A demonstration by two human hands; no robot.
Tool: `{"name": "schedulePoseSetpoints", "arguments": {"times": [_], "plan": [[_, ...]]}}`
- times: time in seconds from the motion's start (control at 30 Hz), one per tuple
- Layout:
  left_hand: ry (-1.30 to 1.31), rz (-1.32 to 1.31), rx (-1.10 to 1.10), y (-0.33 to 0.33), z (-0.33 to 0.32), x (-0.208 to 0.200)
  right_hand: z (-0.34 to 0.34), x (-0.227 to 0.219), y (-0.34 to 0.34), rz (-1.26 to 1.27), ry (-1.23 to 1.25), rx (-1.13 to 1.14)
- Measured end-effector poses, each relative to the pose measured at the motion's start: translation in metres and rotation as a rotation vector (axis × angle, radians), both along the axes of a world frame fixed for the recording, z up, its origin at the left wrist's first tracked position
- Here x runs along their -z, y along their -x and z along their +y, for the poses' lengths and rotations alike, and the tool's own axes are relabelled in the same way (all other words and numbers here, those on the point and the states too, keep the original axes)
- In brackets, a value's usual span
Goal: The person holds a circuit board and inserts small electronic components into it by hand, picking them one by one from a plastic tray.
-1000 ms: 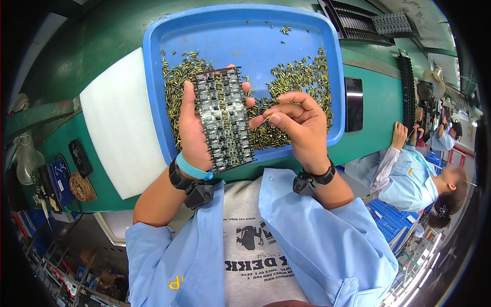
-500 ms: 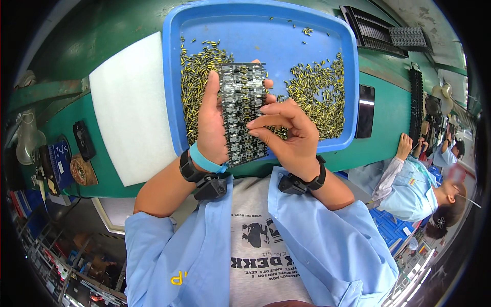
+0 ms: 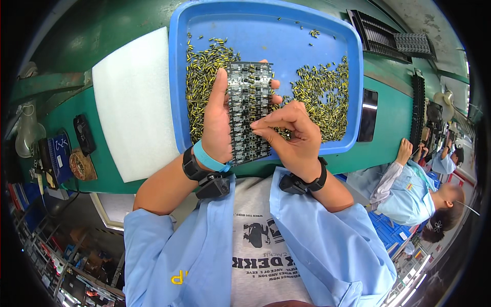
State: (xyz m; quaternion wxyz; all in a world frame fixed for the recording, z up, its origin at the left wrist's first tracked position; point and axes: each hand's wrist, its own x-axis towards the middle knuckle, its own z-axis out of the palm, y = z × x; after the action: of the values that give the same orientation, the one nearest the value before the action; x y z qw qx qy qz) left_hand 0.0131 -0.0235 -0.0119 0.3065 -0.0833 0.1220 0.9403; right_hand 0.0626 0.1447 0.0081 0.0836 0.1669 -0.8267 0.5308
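My left hand point(image 3: 216, 125) is wrapped round a dark circuit board panel point(image 3: 240, 97), thumb along the left edge and fingertips showing past the right edge. Rows of small parts cover the panel, which is held over the near side of a blue tray point(image 3: 178, 110). With thumb and fingertips pinched together, my right hand point(image 3: 295, 134) is at the middle of the panel. Whatever is between those fingertips is too small to make out. Small black-and-yellow cylindrical components point(image 3: 209, 66), like capacitors, lie heaped in the tray on both sides of the panel.
A white foam sheet point(image 3: 134, 107) lies left of the tray on the green table point(image 3: 383, 146). To the right is a black phone point(image 3: 367, 115); black slotted racks point(image 3: 376, 36) stand at the far right. Beyond them sits another person point(image 3: 409, 192) in light blue.
The panel and both hands sit slightly further right in the picture, as does the tray. My right fingers, more spread before, are now drawn together in a tighter pinch at the panel.
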Motion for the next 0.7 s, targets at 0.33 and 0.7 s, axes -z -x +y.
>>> {"name": "schedulePoseSetpoints", "arguments": {"times": [0.33,0.7], "plan": [[0.058,0.04,0.013,0.0009,0.0009,0.0006,0.0011,-0.0097,-0.001,0.258,-0.27,0.025],[0.063,0.013,0.005,-0.0005,0.0016,0.0042,-0.0024,-0.0089,-0.0024,0.346,-0.365,-0.03]]}}
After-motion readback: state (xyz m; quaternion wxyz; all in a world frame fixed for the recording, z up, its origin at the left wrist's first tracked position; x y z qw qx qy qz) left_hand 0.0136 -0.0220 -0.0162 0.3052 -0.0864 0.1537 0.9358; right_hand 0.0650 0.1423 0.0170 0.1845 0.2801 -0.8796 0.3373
